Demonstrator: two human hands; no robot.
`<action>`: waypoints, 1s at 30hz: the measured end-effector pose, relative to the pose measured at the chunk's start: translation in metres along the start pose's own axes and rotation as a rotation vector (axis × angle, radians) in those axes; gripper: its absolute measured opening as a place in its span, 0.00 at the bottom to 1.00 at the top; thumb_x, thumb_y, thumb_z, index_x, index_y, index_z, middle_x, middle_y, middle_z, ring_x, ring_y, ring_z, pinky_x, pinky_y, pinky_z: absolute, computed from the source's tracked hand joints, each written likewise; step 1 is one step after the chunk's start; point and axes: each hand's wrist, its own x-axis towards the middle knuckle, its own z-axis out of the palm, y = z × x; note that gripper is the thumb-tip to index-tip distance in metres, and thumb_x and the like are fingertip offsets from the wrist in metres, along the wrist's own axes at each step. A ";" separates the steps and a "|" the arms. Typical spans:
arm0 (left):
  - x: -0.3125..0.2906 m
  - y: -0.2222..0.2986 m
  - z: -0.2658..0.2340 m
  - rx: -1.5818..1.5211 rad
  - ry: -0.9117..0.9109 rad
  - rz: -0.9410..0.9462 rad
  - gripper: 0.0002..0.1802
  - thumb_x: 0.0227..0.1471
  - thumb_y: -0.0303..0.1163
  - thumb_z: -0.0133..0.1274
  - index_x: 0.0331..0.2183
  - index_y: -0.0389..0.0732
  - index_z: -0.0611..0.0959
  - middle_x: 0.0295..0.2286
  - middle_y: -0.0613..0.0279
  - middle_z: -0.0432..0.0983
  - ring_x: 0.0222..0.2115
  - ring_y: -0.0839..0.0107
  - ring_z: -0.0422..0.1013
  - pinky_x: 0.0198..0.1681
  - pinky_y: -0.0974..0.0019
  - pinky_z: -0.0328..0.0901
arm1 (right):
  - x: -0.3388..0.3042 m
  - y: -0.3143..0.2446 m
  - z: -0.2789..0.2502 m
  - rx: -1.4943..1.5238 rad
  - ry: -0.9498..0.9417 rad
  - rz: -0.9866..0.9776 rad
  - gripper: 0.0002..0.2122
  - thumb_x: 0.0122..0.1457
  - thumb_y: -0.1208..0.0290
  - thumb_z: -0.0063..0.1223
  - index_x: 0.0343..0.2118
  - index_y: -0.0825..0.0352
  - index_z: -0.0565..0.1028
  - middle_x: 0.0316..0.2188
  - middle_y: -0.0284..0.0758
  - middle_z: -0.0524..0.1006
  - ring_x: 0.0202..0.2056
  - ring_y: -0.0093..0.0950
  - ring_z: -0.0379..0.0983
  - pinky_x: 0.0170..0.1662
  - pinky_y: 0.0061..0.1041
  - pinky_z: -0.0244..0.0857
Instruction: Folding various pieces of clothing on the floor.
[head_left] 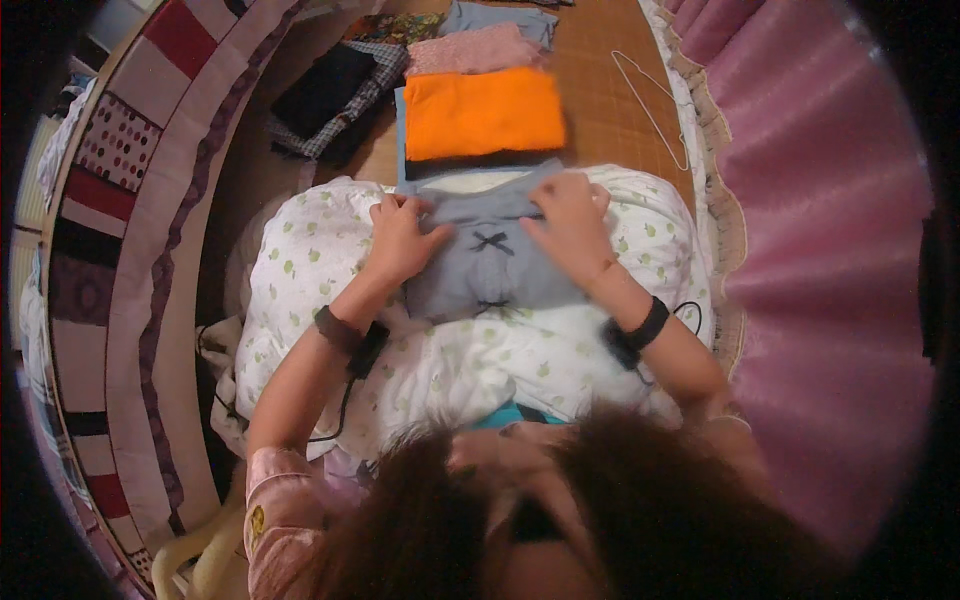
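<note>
A grey-blue top (455, 275) with small dark bows down its middle lies folded and spread on a white quilt (300, 262) with green prints. My left hand (403, 238) is on the top's upper left part, fingers curled at its edge and thumb pressing inward. At the upper right edge my right hand (575, 228) grips the cloth, its fingers bent and thumb lying towards the middle. The exact hold of the fingertips is partly hidden by the hands.
Beyond the quilt stand a folded orange cloth (485, 115) and a pink one (475, 48). Folded dark clothes (325, 95) lie to their left. A wire hanger (650, 105) rests on the wooden floor (595, 60). A pink curtain (820, 250) borders the right; patchwork fabric (125, 225) borders the left.
</note>
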 end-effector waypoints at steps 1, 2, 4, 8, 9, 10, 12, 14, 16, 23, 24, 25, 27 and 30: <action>0.002 0.001 0.000 0.048 0.011 0.023 0.21 0.42 0.37 0.63 0.38 0.36 0.80 0.43 0.44 0.68 0.47 0.47 0.60 0.52 0.52 0.59 | 0.002 -0.001 0.002 -0.059 -0.039 -0.001 0.10 0.49 0.68 0.57 0.33 0.65 0.76 0.40 0.36 0.68 0.48 0.34 0.60 0.52 0.40 0.51; 0.005 0.001 0.001 0.096 0.021 0.046 0.19 0.41 0.36 0.64 0.35 0.36 0.80 0.41 0.44 0.69 0.45 0.47 0.61 0.51 0.53 0.60 | 0.003 0.000 0.005 -0.059 -0.038 0.002 0.10 0.49 0.68 0.57 0.33 0.65 0.76 0.40 0.36 0.68 0.48 0.34 0.60 0.52 0.40 0.51; 0.008 -0.004 0.003 0.049 -0.005 0.026 0.17 0.40 0.35 0.64 0.33 0.36 0.80 0.39 0.46 0.70 0.44 0.48 0.62 0.49 0.52 0.60 | 0.004 0.001 0.012 -0.055 0.018 -0.070 0.05 0.48 0.71 0.56 0.29 0.64 0.77 0.36 0.35 0.69 0.46 0.33 0.62 0.52 0.43 0.49; 0.007 -0.011 0.004 0.100 0.170 0.223 0.15 0.37 0.31 0.65 0.28 0.37 0.77 0.31 0.51 0.71 0.36 0.51 0.66 0.38 0.56 0.64 | 0.005 0.004 0.014 -0.046 0.125 -0.170 0.04 0.47 0.75 0.54 0.28 0.64 0.77 0.31 0.33 0.69 0.42 0.31 0.65 0.51 0.39 0.52; 0.007 -0.008 0.000 0.099 0.166 0.222 0.15 0.37 0.31 0.65 0.28 0.37 0.77 0.31 0.51 0.71 0.36 0.51 0.66 0.38 0.56 0.64 | 0.005 0.008 0.014 -0.022 0.132 -0.247 0.05 0.47 0.75 0.53 0.28 0.63 0.77 0.29 0.33 0.69 0.39 0.30 0.66 0.49 0.37 0.54; 0.007 -0.004 -0.007 0.086 0.102 0.246 0.12 0.38 0.28 0.63 0.27 0.37 0.76 0.31 0.51 0.71 0.35 0.50 0.66 0.37 0.56 0.64 | 0.005 0.010 0.014 0.002 0.138 -0.324 0.06 0.47 0.76 0.52 0.29 0.63 0.77 0.27 0.32 0.69 0.37 0.30 0.67 0.47 0.34 0.57; 0.006 0.002 -0.016 0.072 0.037 0.271 0.10 0.39 0.25 0.60 0.26 0.37 0.76 0.31 0.51 0.70 0.34 0.50 0.67 0.37 0.57 0.65 | 0.004 0.011 0.009 -0.009 0.107 -0.365 0.06 0.47 0.76 0.51 0.30 0.63 0.77 0.27 0.32 0.68 0.36 0.30 0.68 0.45 0.32 0.58; 0.003 0.006 -0.022 0.131 -0.079 0.489 0.08 0.42 0.21 0.55 0.30 0.38 0.77 0.31 0.52 0.70 0.33 0.50 0.68 0.36 0.57 0.65 | 0.003 0.011 0.008 -0.021 0.078 -0.409 0.07 0.47 0.75 0.51 0.30 0.62 0.77 0.27 0.32 0.68 0.35 0.30 0.68 0.43 0.30 0.59; -0.004 0.021 -0.032 0.109 -0.139 0.529 0.12 0.44 0.20 0.52 0.35 0.40 0.78 0.31 0.53 0.70 0.33 0.50 0.69 0.37 0.57 0.66 | 0.000 0.012 0.009 -0.037 0.092 -0.451 0.09 0.48 0.74 0.51 0.34 0.61 0.77 0.27 0.32 0.67 0.34 0.29 0.68 0.41 0.29 0.59; -0.008 0.011 -0.018 0.225 -0.406 0.623 0.29 0.47 0.21 0.46 0.52 0.53 0.77 0.33 0.52 0.68 0.33 0.54 0.71 0.38 0.58 0.67 | -0.002 0.017 0.020 0.011 -0.010 -0.589 0.12 0.52 0.74 0.51 0.39 0.55 0.78 0.27 0.31 0.68 0.31 0.29 0.66 0.34 0.30 0.59; -0.009 0.011 -0.018 0.225 -0.406 0.624 0.29 0.47 0.21 0.46 0.52 0.53 0.77 0.33 0.52 0.68 0.33 0.54 0.71 0.38 0.58 0.67 | -0.003 0.016 0.018 0.007 -0.089 -0.563 0.13 0.51 0.75 0.50 0.39 0.56 0.78 0.28 0.32 0.69 0.33 0.29 0.67 0.38 0.30 0.58; -0.011 0.012 -0.019 0.204 -0.407 0.612 0.28 0.48 0.22 0.45 0.52 0.51 0.77 0.33 0.52 0.68 0.34 0.52 0.70 0.38 0.57 0.67 | -0.005 0.016 0.017 0.003 -0.168 -0.537 0.14 0.49 0.76 0.49 0.39 0.57 0.78 0.30 0.33 0.70 0.35 0.30 0.68 0.41 0.30 0.58; -0.015 0.015 -0.024 0.184 -0.409 0.601 0.26 0.48 0.23 0.45 0.51 0.49 0.77 0.32 0.51 0.68 0.35 0.51 0.70 0.38 0.56 0.66 | -0.008 0.016 0.007 0.128 -0.160 -0.482 0.15 0.48 0.78 0.49 0.40 0.57 0.78 0.31 0.33 0.70 0.35 0.31 0.68 0.41 0.30 0.58; -0.017 0.020 -0.035 0.007 -0.310 0.442 0.28 0.43 0.18 0.49 0.48 0.46 0.77 0.35 0.49 0.68 0.37 0.49 0.68 0.38 0.56 0.67 | -0.009 0.024 -0.014 0.232 -0.133 -0.378 0.18 0.46 0.79 0.52 0.42 0.59 0.77 0.35 0.36 0.72 0.39 0.35 0.69 0.44 0.33 0.61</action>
